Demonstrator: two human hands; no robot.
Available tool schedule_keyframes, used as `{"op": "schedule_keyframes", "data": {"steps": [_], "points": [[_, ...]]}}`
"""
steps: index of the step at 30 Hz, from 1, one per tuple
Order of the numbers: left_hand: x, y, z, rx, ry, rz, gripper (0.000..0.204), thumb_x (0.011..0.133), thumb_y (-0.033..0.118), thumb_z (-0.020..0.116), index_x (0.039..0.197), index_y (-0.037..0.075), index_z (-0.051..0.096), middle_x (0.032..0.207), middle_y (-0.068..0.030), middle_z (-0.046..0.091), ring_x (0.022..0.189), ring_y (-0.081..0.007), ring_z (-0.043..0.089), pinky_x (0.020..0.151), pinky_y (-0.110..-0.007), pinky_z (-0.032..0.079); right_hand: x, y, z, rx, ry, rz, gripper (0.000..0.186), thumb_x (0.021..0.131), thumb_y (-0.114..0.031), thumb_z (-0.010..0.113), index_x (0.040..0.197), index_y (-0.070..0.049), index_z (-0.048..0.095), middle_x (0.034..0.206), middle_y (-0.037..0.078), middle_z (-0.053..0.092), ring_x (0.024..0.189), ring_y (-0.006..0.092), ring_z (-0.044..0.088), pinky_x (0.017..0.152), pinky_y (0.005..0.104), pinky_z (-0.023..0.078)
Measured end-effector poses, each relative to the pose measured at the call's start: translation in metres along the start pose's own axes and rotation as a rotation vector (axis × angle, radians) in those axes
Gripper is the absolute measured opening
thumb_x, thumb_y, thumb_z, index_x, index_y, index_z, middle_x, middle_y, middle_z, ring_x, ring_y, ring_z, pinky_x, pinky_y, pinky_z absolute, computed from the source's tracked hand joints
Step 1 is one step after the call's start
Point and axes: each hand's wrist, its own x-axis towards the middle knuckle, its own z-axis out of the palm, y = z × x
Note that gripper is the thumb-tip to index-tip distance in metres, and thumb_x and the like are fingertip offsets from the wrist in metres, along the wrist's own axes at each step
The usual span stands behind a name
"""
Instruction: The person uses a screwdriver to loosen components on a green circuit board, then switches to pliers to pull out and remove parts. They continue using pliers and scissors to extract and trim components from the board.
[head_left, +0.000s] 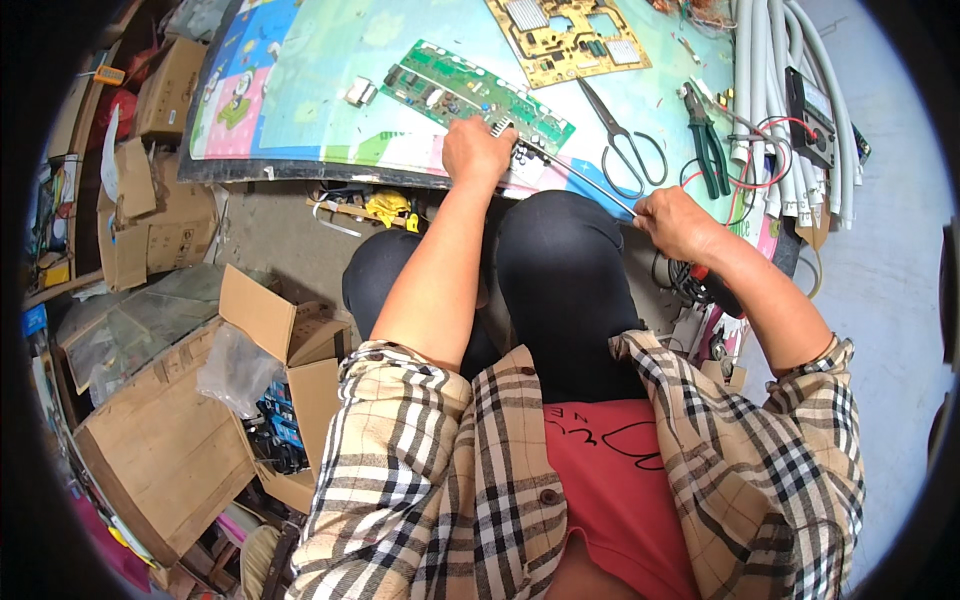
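Left hand (478,152) at green circuit board (465,90), grip unclear to me, right hand (680,224) clutching thin rod (588,181), by near edge of table (300,110)

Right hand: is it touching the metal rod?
Touching. The head view shows the right hand closed around the rod's lower end, with no gap.

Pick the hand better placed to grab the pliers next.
Right hand, likely: it is nearer the pliers, though it grips a rod it would have to put down. The left hand is farther off, at the green board.
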Motion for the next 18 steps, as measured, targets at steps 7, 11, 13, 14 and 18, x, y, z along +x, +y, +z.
{"op": "schedule_keyframes", "data": {"steps": [7,11,13,14,18], "points": [[0.007,-0.004,-0.009,-0.155,-0.057,-0.120,0.027,0.069,0.024,0.058,0.082,0.005,0.072,0.089,-0.0199,0.069,0.089,-0.0364,0.065,0.083,-0.041,0.050,0.004,0.002,0.000,0.218,-0.078,0.153,0.020,0.086,-0.013,0.066,0.073,0.001,0.058,0.061,0.011,0.058,0.052,0.0184,0.059,0.051,0.0321,0.047],[0.008,-0.007,-0.008,-0.174,-0.081,-0.123,0.026,0.068,0.023,0.059,0.082,0.006,0.072,0.088,-0.0194,0.069,0.089,-0.0358,0.065,0.082,-0.040,0.050,0.003,0.002,0.002,0.353,-0.132,0.153,0.023,0.087,-0.011,0.065,0.071,0.001,0.054,0.057,0.007,0.056,0.047,0.0127,0.058,0.045,0.0298,0.045],[0.009,-0.009,-0.008,-0.171,-0.085,-0.111,0.025,0.067,0.023,0.059,0.082,0.007,0.072,0.088,-0.0191,0.069,0.089,-0.0355,0.065,0.082,-0.040,0.050,0.004,0.004,0.000,0.333,-0.180,0.127,0.022,0.086,-0.011,0.066,0.071,0.002,0.056,0.059,0.011,0.060,0.050,0.0162,0.062,0.049,0.0315,0.048],[0.009,-0.009,-0.008,-0.171,-0.088,-0.110,0.025,0.067,0.022,0.060,0.081,0.007,0.072,0.087,-0.0190,0.069,0.088,-0.0353,0.065,0.081,-0.040,0.050,0.004,0.006,-0.002,0.323,-0.204,0.117,0.021,0.085,-0.012,0.066,0.071,0.002,0.057,0.061,0.013,0.061,0.051,0.0180,0.064,0.052,0.0323,0.049],[0.009,-0.010,-0.007,-0.186,-0.096,-0.119,0.023,0.067,0.022,0.060,0.080,0.007,0.072,0.087,-0.0185,0.069,0.088,-0.0348,0.066,0.081,-0.039,0.050,0.008,0.012,0.001,0.261,-0.093,0.100,0.018,0.088,-0.009,0.061,0.074,0.003,0.056,0.059,0.012,0.059,0.052,0.0175,0.064,0.051,0.0329,0.049]]}}
